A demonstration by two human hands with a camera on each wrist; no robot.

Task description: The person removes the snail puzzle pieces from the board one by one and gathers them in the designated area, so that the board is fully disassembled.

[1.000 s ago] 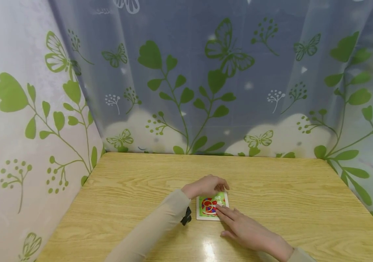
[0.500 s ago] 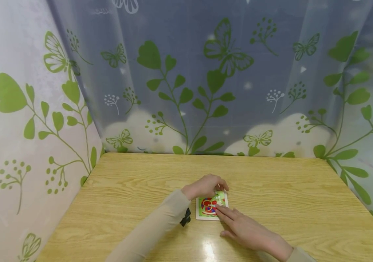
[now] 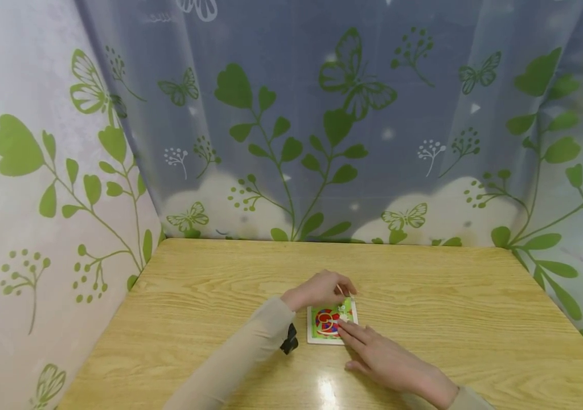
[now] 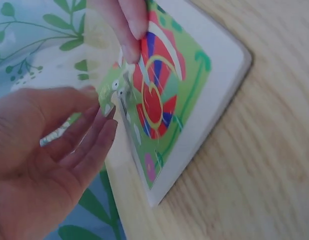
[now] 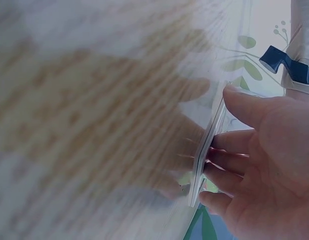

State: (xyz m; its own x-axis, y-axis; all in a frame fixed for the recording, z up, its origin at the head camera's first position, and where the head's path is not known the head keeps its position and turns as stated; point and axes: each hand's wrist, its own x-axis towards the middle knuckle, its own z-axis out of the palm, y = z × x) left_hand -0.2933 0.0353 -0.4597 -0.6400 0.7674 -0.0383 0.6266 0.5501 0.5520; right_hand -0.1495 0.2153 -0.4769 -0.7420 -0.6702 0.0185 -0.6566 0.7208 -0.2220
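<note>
Board: one, square, white-bordered, with a snail picture; the board [image 3: 328, 327] lies flat on the wooden table [image 3: 168, 330], directly before you and between your two hands.

Left hand: your left hand [image 3: 320, 288] arches over the far edge, thumb and fingers pinching a thin green bit [image 4: 108, 90] near the snail's eyes. You cannot tell from here whether this is a loose piece or clear covering film; the surface is glossy and blurred there.

Right hand: your right hand [image 3: 389, 360] grasps nothing. Its straight fingers rest on the right part of the picture, touching it; the thumb lies apart from the near right corner.

Step in hand, by judgement: working at the far right corner, with the right hand steadying. The next move seems to call for a slow, even lift of the pinched bit with your left, while your right fingers press the board down so that it does not slide.

Also listed: black strap [image 3: 290, 340] at your left cuff, left of the board and not touching it.
</note>
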